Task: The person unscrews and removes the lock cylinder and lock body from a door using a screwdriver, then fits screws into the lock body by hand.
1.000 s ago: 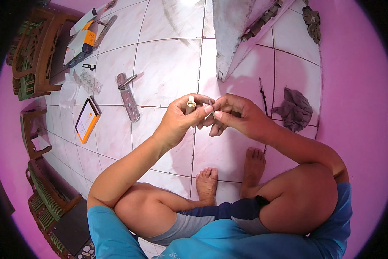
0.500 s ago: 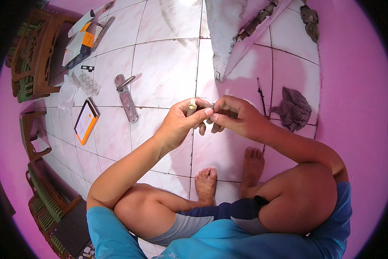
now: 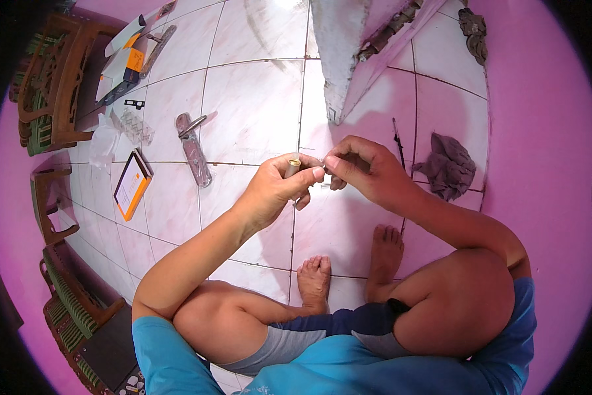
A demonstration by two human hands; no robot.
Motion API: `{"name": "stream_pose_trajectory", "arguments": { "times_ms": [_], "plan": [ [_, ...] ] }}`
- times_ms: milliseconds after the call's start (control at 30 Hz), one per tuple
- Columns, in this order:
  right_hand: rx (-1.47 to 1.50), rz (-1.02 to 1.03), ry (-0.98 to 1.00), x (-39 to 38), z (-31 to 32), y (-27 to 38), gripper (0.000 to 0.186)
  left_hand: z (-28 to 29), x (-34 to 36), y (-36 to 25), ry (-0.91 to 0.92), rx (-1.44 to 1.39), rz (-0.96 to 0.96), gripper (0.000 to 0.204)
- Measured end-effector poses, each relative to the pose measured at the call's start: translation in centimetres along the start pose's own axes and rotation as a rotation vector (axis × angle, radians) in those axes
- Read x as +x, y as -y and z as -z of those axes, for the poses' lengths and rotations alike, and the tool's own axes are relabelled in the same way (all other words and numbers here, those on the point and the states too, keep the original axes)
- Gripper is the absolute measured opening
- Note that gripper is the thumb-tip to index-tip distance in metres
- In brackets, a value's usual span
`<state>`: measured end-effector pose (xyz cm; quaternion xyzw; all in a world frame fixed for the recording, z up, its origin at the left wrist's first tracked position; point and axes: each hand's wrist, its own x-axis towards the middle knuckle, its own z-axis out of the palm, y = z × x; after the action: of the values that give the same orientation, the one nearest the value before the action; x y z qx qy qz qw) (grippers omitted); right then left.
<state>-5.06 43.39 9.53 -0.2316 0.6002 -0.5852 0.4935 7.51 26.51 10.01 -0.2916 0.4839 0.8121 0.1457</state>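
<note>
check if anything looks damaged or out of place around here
The whitish panel at the picture's top looks damaged: its surface is patchy and a rough dark strip shows along it. A crumpled grey cloth also lies on the floor, right of the right hand.

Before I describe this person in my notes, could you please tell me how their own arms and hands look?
The left hand and right hand are both bare, with no gloves, and no watch or band shows at either wrist. The forearms are uncovered. Higher up, short blue sleeves cover the upper arms; the right one looks darker.
</note>
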Motion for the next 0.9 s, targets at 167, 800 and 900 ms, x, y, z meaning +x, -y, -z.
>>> {"name": "stream_pose_trajectory", "arguments": {
  "times_ms": [167, 800, 900],
  "plan": [
    [-0.131, 0.01, -0.006, -0.4, 0.4, 0.6, 0.022, -0.3, 0.2, -0.1, 0.02, 0.002, 0.008, 0.029],
    [-0.022, 0.044, -0.015, -0.2, 0.1, 0.2, 0.016, 0.0, 0.0, 0.2, 0.011, -0.009, -0.01, 0.026],
    [-0.047, 0.002, -0.012, -0.3, 0.1, 0.7, 0.016, -0.1, 0.0, 0.1, 0.005, -0.006, 0.006, 0.027]
  ]
}}
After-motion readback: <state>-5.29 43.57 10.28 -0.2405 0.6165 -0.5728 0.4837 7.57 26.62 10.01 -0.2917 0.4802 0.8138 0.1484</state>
